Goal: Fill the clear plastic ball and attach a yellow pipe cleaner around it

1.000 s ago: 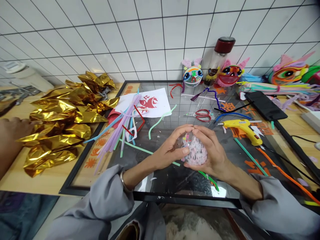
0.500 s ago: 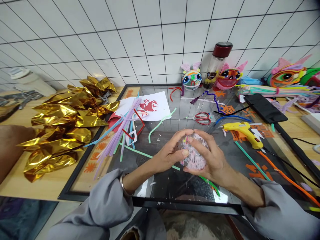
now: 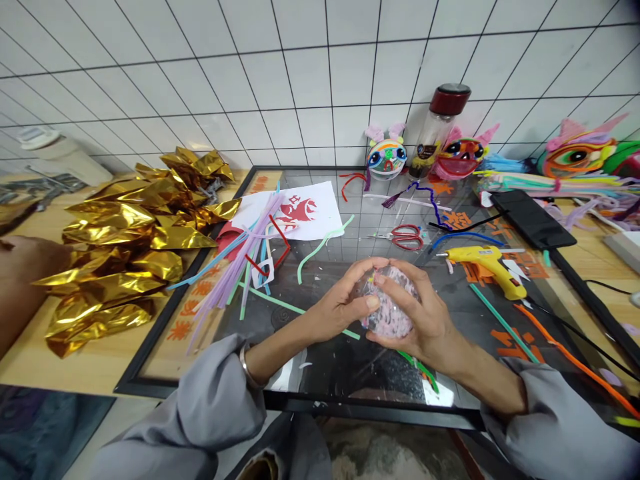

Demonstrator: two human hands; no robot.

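A clear ball with pink and white bits inside [image 3: 393, 313] is between my two hands above the glass-topped board [image 3: 320, 380]. My left hand [image 3: 350, 300] is wrapped round its left side, the thumb lying across the front. On the right side, my right hand [image 3: 425, 307] grips it, with fingers over the top and front. Red-handled scissors [image 3: 407, 237] lie beyond my hands. A yellow glue gun [image 3: 487, 265] is to their right. Green pipe cleaners [image 3: 420, 368] lie just below the ball.
Gold foil [image 3: 125, 233] and another person's arm [image 3: 30, 280] are at left. Purple and blue pipe cleaners [image 3: 235, 260] overlap a white paper [image 3: 320, 210]. Decorated heads [image 3: 387, 159] and a red-capped bottle [image 3: 440, 127] stand behind. A black phone [image 3: 533, 219] is at right.
The camera view has shifted very slightly. My hands hold the ball in nearly the same pose, and the other person's arm at the left has moved slightly.
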